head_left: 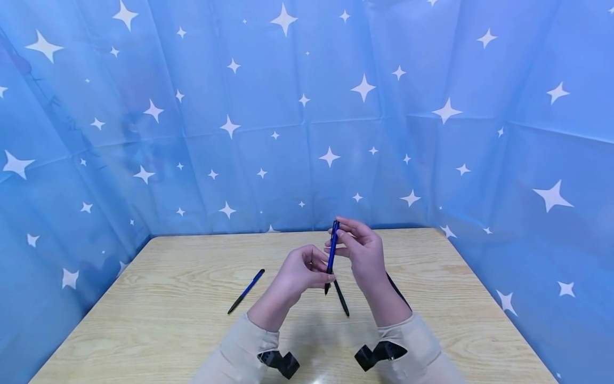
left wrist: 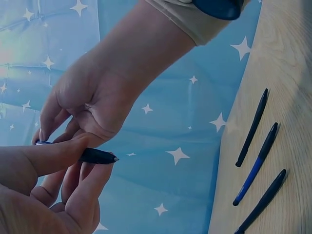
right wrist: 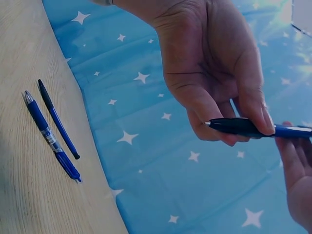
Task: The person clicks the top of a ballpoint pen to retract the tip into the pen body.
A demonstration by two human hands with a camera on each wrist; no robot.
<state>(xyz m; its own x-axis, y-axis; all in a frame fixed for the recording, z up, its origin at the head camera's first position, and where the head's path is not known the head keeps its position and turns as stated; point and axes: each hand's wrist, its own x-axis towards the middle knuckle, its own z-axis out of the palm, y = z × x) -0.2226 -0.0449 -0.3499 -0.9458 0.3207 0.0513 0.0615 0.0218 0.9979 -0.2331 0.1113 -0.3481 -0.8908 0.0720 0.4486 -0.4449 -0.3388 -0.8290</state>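
Blue pen pinched at both ends, left hand low, right hand high, we keep both grips steady.

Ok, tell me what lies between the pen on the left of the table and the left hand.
Nothing. The head view shows only bare table between the left pen and the left hand.

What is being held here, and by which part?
A blue pen: left hand pinches its dark tip end, right hand holds its upper barrel.
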